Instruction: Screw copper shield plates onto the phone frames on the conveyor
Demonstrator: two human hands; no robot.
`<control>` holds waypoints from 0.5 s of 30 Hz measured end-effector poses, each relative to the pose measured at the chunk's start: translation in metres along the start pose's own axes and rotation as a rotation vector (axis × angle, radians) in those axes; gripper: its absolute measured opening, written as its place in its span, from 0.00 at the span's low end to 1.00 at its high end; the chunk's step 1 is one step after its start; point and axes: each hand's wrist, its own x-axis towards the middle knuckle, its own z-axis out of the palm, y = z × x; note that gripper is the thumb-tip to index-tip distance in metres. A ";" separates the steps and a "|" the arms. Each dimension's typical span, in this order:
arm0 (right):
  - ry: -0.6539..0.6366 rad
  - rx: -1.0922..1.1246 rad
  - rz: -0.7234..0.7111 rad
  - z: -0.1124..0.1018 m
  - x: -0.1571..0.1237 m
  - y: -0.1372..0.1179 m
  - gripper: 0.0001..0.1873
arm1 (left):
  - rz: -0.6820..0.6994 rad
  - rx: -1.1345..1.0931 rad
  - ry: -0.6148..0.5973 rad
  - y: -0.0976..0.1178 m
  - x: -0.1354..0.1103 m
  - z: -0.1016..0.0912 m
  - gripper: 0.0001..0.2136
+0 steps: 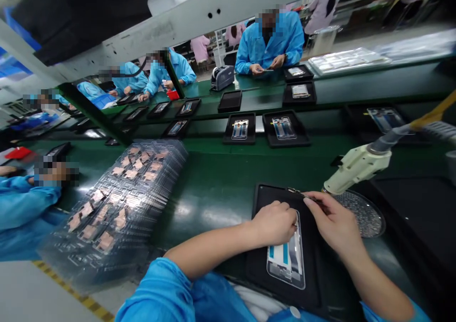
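Note:
In front of me a black tray (pixel 262 201) holds a clear-edged phone panel (pixel 298 260) with white and blue strips. My left hand (pixel 274 224) lies over the panel's upper part, fingers curled and pressed together; what they hold, if anything, is hidden. My right hand (pixel 335 220) is closed in a pinch on a thin, dark metallic piece (pixel 295 191), which points left above the tray's far end. Its exact kind is unclear. Just beyond the right hand is a round clear dish (pixel 372 217) full of tiny parts.
A cream-coloured hand tool (pixel 359 167) with a cable hangs over the dish. To the left is a stack of clear plastic trays (pixel 153 208) with copper-coloured pieces. Black trays with panels (pixel 285 128) line the green bench (pixel 203 179). Co-workers in blue (pixel 295 34) sit opposite and left.

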 end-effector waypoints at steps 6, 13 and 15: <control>0.015 0.021 -0.023 -0.001 -0.001 -0.004 0.23 | 0.025 -0.073 -0.034 -0.001 0.004 -0.001 0.12; 0.021 0.073 -0.028 0.001 -0.004 -0.005 0.22 | -0.046 0.062 -0.066 0.023 0.011 -0.009 0.20; 0.027 0.094 -0.019 0.002 -0.005 -0.004 0.23 | -0.063 0.081 -0.099 0.027 0.014 -0.011 0.18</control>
